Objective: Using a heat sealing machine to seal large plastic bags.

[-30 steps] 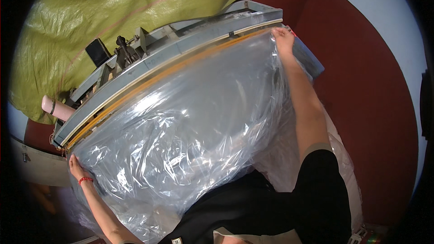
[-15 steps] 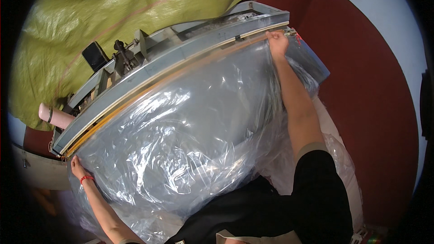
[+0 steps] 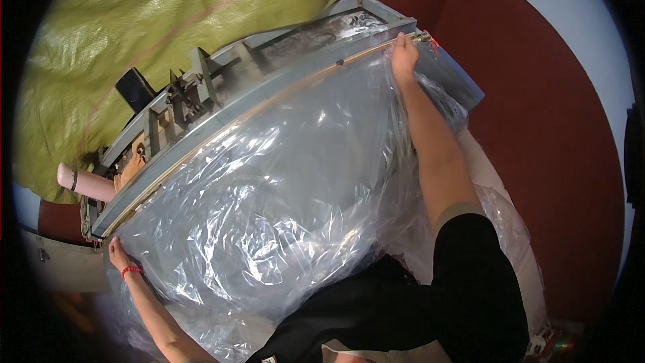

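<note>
The left hand (image 3: 118, 253) is pinching the near-left corner of a big clear plastic sheet (image 3: 269, 202), fingers closed on its edge. The sheet is lying spread over the counter, reaching up to the long metal sealing bar (image 3: 248, 117). The right hand (image 3: 403, 54) is gripping the sheet's far-right corner against the bar.

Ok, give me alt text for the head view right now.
A person's left hand and right hand spread a large clear plastic bag along a long grey metal machine bar, one hand at each end. Yellow-green woven sheeting lies behind.
</note>
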`<state>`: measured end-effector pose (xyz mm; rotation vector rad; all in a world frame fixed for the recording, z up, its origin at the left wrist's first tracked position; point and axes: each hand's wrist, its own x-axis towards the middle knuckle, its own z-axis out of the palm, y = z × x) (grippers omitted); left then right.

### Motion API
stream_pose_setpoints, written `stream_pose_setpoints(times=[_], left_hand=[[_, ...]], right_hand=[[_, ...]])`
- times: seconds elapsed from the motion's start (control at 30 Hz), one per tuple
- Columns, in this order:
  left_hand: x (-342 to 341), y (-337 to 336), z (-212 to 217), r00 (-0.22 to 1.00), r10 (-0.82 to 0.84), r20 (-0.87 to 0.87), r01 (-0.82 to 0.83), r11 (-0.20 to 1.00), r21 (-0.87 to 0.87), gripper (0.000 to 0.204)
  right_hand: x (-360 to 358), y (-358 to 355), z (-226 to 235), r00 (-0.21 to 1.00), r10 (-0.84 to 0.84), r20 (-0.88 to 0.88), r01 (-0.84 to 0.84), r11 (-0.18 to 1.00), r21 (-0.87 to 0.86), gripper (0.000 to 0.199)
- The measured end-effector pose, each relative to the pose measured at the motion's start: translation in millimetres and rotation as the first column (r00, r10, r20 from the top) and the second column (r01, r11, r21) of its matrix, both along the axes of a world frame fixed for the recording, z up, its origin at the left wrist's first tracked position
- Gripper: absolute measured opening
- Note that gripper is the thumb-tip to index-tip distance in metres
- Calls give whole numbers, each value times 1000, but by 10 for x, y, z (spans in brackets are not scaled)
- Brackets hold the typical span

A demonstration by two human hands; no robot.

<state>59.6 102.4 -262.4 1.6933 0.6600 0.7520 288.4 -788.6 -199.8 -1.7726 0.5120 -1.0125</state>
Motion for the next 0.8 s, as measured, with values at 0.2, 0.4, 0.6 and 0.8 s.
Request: stream_pose_setpoints(times=[0.2,0.4,0.6,0.8], left_hand=[[-214,-393,200,982,-148,118,141,988,66,12],[-904,-1705,965,982,-185,43,180,977,112,10],[-1092,-2323,1369,932,-349,103,347,937,33,12],[-1527,-2194,1462,901,-396,178,401,916,7,7]], right_hand=[[-660,81,231,957,287,43,-263,920,-290,30],[-1542,-310,405,976,-215,-16,198,924,-326,16],[-1942,970,977,973,91,212,44,829,-557,26],[-2417,3902,843,280,942,-183,-731,85,-678,45]])
